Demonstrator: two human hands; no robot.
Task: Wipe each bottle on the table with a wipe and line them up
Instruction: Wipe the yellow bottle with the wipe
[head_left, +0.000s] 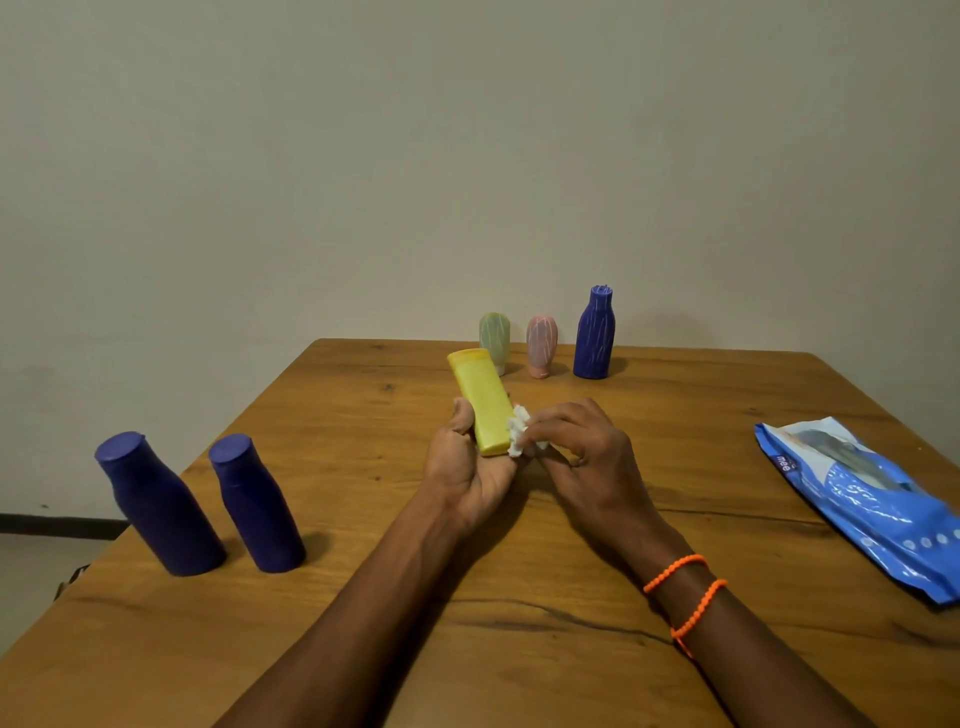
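- Left hand (470, 467) is gripping the yellow bottle (480, 402) from below, thumb on its left side, fingers curling under; bottle is being held above the tabletop (363, 467) mid-area, tilting away toward the far edge.
- Right hand (582, 452) is pinching a crumpled white wipe (519, 434) against the yellow bottle's lower right edge.
- Two orange bead bracelets (685, 592) are sitting on the right wrist.
- Two dark blue bottles are standing near the left edge, side by side, just apart: the outer one (156, 506) closer to the edge, the inner one (257, 506) just right of it.
- Three more are standing in a row along the far edge: a pale green bottle (494, 338), partly hidden behind the yellow one, a pink bottle (541, 345), and a ribbed blue bottle (596, 335) rightmost.
- Green and pink ones are looking cap-down; hard to tell for sure.
- Blue wipes pack (862, 509) is lying flat near the right edge, well apart from both hands.
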